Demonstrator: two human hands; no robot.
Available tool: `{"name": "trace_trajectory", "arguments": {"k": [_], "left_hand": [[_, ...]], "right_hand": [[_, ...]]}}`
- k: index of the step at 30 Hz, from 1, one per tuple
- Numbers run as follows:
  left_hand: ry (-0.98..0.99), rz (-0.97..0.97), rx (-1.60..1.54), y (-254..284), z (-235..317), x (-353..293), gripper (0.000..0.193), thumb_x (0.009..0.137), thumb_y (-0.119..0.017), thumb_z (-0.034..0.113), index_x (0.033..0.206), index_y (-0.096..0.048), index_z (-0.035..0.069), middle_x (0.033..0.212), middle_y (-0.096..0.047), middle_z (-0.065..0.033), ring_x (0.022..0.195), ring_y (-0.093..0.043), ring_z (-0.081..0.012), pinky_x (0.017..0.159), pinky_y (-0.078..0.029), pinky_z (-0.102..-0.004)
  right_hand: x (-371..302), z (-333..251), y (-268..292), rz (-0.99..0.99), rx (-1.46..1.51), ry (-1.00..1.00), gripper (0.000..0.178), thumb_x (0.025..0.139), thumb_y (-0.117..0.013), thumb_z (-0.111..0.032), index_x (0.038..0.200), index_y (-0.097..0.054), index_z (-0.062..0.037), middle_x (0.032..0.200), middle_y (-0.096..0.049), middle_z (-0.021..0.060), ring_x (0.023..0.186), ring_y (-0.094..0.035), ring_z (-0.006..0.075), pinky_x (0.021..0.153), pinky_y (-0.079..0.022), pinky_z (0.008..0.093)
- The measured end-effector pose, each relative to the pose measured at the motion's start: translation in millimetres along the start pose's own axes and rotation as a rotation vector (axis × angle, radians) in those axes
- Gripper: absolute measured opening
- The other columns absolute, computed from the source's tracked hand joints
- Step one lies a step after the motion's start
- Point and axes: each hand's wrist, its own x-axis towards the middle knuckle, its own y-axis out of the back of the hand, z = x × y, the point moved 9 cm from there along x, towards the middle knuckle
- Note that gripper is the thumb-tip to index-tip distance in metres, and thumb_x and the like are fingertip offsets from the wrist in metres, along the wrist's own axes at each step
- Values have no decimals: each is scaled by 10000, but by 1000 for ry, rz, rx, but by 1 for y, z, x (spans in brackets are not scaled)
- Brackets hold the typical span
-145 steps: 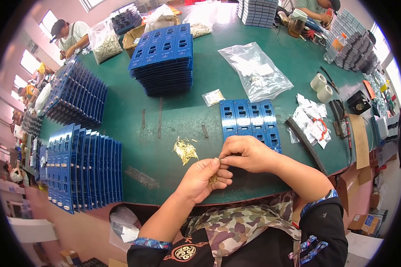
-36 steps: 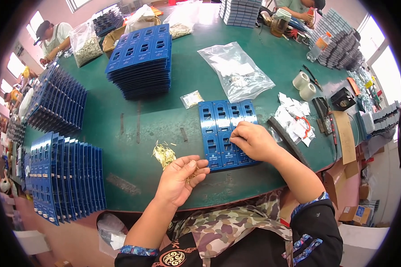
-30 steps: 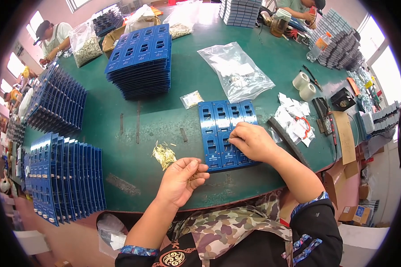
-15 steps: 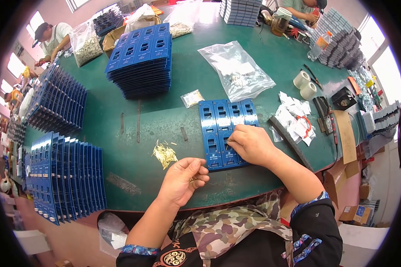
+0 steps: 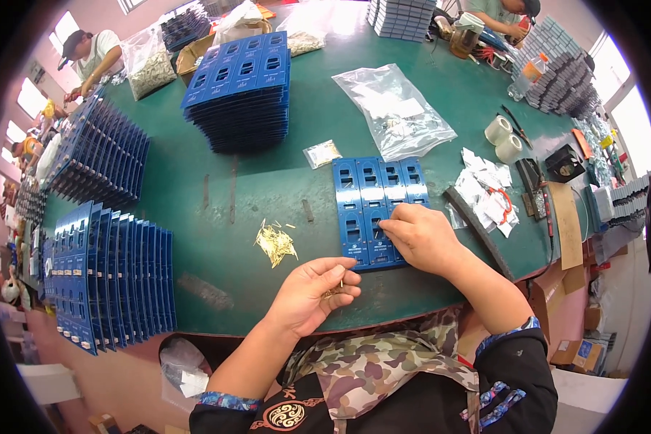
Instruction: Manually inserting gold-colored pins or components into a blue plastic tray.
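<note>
A blue circuit board panel (image 5: 346, 197) with rows of rectangular cut-outs lies flat on the table in front of me. Over its middle, my right hand (image 5: 428, 237) is closed in a pinch, a small thin pin at its fingertips. My left hand (image 5: 315, 295) is held palm up just off the panel's lower left corner. Its fingers curl around several small gold pins, with one poking up by the thumb. A loose heap of gold pins (image 5: 276, 244) lies on the table to the left of the panel.
Tall stacks of blue panels (image 5: 239, 108) stand behind and at the left (image 5: 112, 282). A clear plastic bag (image 5: 394, 112) and a small packet (image 5: 322, 154) lie beyond the panel. To the right are a dark bar (image 5: 477, 231), white scraps (image 5: 484, 192), tape rolls (image 5: 508, 148) and a soldering iron (image 5: 548, 217). Two people sit across.
The whole view has shifted slightly. My left hand has moved a little to the right, and a pin now shows by its thumb. My right hand stays pinched over the panel.
</note>
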Motion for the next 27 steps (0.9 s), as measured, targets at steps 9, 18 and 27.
{"name": "trace_trajectory", "arguments": {"k": [9, 18, 27], "left_hand": [[52, -47, 43, -3, -8, 1, 227, 942, -567, 126, 1113, -599, -20, 917, -671, -121, 787, -675, -186, 664, -567, -249], [196, -158, 96, -16, -29, 4, 195, 936, -588, 161, 1022, -616, -12, 852, -675, -92, 707, -666, -146, 600, -549, -221], [246, -180, 89, -24, -39, 6, 199, 936, -583, 144, 1042, -611, -22, 881, -681, -117, 745, -678, -177, 638, -564, -241]], "right_hand": [[0, -4, 1, -105, -61, -23, 189, 780, -628, -95, 962, -679, -79, 826, -565, 57, 779, -611, 234, 636, -505, 367], [7, -45, -15, -410, 763, 147, 152, 838, -643, -101, 978, -668, -48, 888, -589, 93, 850, -608, 262, 735, -488, 350], [-8, -11, -10, -170, 829, -76, 86, 848, -640, -94, 843, -604, -16, 841, -585, 94, 791, -589, 247, 710, -474, 336]]}}
